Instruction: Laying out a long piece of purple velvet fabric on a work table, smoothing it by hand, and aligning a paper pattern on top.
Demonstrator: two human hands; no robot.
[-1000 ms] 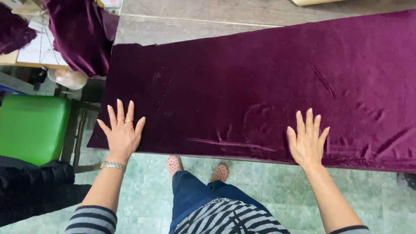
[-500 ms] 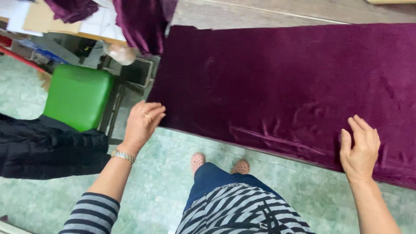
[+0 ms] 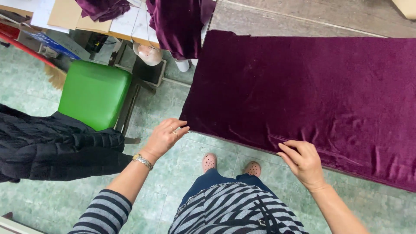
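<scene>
A long dark purple velvet cloth [image 3: 312, 91] lies spread over a wooden table [image 3: 303, 19], and its near edge hangs a little over the table's front. My left hand [image 3: 164, 138], with a watch on the wrist, has its fingers curled and pinches the cloth's near left corner. Further right along the same near edge, my right hand [image 3: 303, 161] pinches a small fold of the cloth between thumb and fingers.
A green padded stool [image 3: 93, 93] stands left of the table, with a black quilted jacket [image 3: 52, 147] nearer me. More purple cloth [image 3: 175, 26] hangs at the back beside a worktop with papers [image 3: 69, 15]. The floor has pale green tiles [image 3: 173, 182], and my feet are under the table edge.
Both hands lay flat and spread on the cloth a second ago. They have drawn back to its near edge and closed on it. The view has swung left.
</scene>
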